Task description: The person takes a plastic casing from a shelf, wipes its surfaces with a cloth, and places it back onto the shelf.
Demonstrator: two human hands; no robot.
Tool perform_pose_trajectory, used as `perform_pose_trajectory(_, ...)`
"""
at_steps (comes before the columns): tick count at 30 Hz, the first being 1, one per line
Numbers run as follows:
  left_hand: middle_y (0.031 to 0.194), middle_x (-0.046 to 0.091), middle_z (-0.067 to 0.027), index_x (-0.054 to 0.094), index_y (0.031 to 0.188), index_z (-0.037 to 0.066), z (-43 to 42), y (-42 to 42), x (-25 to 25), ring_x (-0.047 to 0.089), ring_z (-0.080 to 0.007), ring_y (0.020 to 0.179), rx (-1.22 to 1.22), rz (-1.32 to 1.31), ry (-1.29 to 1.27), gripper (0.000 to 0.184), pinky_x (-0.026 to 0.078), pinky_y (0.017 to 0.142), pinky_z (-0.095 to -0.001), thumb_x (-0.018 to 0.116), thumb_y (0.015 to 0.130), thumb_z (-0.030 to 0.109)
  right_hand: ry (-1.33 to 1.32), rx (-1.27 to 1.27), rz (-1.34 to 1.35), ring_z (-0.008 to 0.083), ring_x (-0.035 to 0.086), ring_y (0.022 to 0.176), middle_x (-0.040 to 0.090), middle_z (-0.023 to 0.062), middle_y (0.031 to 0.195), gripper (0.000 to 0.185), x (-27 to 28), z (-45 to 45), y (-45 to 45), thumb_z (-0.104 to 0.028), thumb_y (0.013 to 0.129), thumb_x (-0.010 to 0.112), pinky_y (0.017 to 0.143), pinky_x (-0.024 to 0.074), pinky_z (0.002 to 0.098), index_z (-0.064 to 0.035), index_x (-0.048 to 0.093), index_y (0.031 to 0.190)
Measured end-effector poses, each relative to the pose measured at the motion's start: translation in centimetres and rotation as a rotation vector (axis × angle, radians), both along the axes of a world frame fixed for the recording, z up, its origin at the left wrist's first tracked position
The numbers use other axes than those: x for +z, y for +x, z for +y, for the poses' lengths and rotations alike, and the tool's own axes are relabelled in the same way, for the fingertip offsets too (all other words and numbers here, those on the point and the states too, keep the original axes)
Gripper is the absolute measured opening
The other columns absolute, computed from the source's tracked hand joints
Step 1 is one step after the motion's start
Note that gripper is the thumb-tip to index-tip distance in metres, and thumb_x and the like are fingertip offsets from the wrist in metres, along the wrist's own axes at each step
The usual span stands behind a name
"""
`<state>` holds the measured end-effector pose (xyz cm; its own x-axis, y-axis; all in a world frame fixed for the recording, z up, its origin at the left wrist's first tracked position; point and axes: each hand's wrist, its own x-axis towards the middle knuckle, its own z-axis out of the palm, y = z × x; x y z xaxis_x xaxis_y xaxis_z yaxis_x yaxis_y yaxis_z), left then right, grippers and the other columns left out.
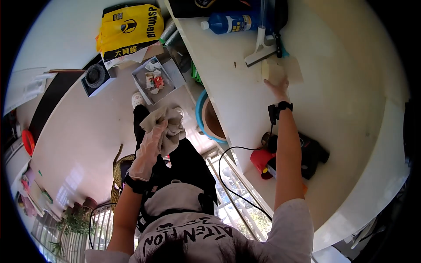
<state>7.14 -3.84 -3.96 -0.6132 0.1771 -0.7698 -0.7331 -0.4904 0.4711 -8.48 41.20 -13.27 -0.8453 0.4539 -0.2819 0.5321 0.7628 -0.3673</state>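
My left hand point(153, 139), in a clear plastic glove, is closed on a crumpled grey-beige cloth point(174, 127) in front of my legs. Reaching across the white tabletop, my right hand point(279, 89) grips the near end of a pale yellow sponge-like block point(272, 70). The block rests on or just above the surface; which one I cannot tell. Just beyond it lies a white-handled squeegee point(262, 49), and farther back a blue bottle point(230, 23) lies on its side. Black bands with small devices are strapped round my wrists.
Nearer me on the tabletop are a red object point(262, 162) and a black tool-like object point(311, 155). A blue-rimmed basin point(201, 115) stands below the table's edge. On the floor are an open box with wrappers point(149, 94) and a yellow bag point(128, 27). A black cable point(223, 184) loops beside my right arm.
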Motion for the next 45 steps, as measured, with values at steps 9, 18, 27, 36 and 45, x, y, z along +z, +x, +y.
perform_pose_trajectory(9, 0.102, 0.053, -0.0088, 0.042, 0.114, 0.002, -2.0, 1.0, -1.1, 0.054, -0.0148, 0.09, 0.028, 0.062, 0.054, 0.043, 0.043, 0.079, -0.0253, 0.051, 0.083, 0.031, 0.004, -0.065, 0.12, 0.0234, 0.04, 0.108, 0.034, 0.0116, 0.123, 0.097, -4.8, 2.1, -1.2, -0.025, 0.059, 0.074, 0.09, 0.0361, 0.0315, -0.0074, 0.012, 0.133)
perform_pose_trajectory(18, 0.103, 0.052, -0.0082, 0.043, 0.113, 0.0, -1.7, -2.0, 0.6, 0.052, -0.016, 0.094, 0.053, 0.105, 0.154, 0.041, 0.042, 0.082, -0.0272, 0.051, 0.083, 0.027, -1.151, -0.508, 0.29, 0.0274, 0.041, 0.106, 0.041, 0.0098, 0.116, 0.063, 6.3, -3.9, 3.1, -0.021, 0.073, 0.062, 0.09, 0.0333, 0.0474, -0.0094, 0.029, 0.125)
perform_pose_trajectory(27, 0.105, 0.054, -0.0078, 0.046, 0.111, 0.002, -1.2, -4.3, -0.7, 0.056, -0.0175, 0.09, -0.112, -0.026, 0.065, 0.036, 0.047, 0.078, -0.0297, 0.054, 0.082, 0.021, -1.662, -0.496, 0.267, 0.0348, 0.037, 0.113, 0.044, 0.013, 0.12, 0.057, 14.8, -14.2, 12.3, -0.025, 0.065, 0.067, 0.089, 0.0349, 0.0533, -0.0096, 0.045, 0.115)
perform_pose_trajectory(36, 0.112, 0.049, -0.0079, 0.04, 0.118, 0.005, -4.3, -7.5, 6.8, 0.048, -0.0172, 0.103, -0.186, 0.987, 0.253, 0.039, 0.042, 0.087, -0.0322, 0.048, 0.086, 0.025, -1.12, 0.146, 0.34, 0.0225, 0.037, 0.114, 0.037, 0.0118, 0.123, 0.106, 24.9, -27.6, 9.9, -0.02, 0.053, 0.077, 0.096, 0.0288, 0.0329, -0.0071, 0.011, 0.134)
perform_pose_trajectory(45, 0.112, 0.052, -0.0066, 0.042, 0.118, 0.006, -9.5, -11.5, 11.4, 0.051, -0.0164, 0.101, -0.238, 0.199, 0.515, 0.051, 0.041, 0.088, -0.0288, 0.056, 0.08, 0.036, -0.405, 0.694, 0.034, 0.0272, 0.03, 0.121, 0.029, 0.014, 0.131, 0.115, 29.8, -35.0, 6.6, -0.023, 0.043, 0.08, 0.1, 0.0217, 0.0327, -0.0112, 0.012, 0.135)
